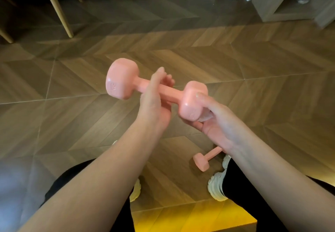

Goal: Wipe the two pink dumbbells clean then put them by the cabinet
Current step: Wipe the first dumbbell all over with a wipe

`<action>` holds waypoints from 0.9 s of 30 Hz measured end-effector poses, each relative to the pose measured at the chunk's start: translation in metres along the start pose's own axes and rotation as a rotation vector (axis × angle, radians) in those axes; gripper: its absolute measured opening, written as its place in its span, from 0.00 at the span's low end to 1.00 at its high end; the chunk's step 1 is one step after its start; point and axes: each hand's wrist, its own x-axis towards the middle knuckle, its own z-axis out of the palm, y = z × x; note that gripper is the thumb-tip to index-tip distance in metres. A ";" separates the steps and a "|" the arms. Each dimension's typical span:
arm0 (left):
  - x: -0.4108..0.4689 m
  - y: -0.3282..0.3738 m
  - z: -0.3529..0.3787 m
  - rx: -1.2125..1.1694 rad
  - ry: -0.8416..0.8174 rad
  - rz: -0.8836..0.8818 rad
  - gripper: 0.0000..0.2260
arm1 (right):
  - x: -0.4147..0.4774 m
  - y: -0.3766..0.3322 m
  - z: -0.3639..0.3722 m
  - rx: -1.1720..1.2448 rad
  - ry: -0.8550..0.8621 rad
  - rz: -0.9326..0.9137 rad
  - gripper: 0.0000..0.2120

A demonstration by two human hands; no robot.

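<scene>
Dumbbell [173, 92], pink: left hand [154, 103] wraps its handle, right hand [215, 125] clasps one head; second dumbbell [202, 161] lies on floor [253, 68] below right hand.

A home room: herringbone wood floor [235, 65], cabinet [290, 1], chair legs [59, 10].

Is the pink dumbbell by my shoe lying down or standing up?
Lying down: the pink dumbbell rests sideways, handle along the brown wooden floor.
</scene>
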 end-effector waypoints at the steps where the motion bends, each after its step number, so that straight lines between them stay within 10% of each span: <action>1: 0.000 0.003 0.001 -0.127 0.013 0.001 0.10 | -0.001 0.002 0.004 -0.021 -0.014 0.017 0.29; 5: 0.005 0.017 0.005 -0.259 0.050 0.004 0.15 | -0.001 0.004 0.014 -0.272 -0.013 -0.071 0.27; 18: 0.010 0.026 0.001 -0.234 0.079 -0.018 0.16 | -0.012 0.014 0.005 -1.083 0.011 -1.188 0.16; 27: 0.005 0.023 0.005 -0.159 0.017 -0.022 0.15 | -0.012 0.003 0.012 -0.473 0.174 -0.682 0.10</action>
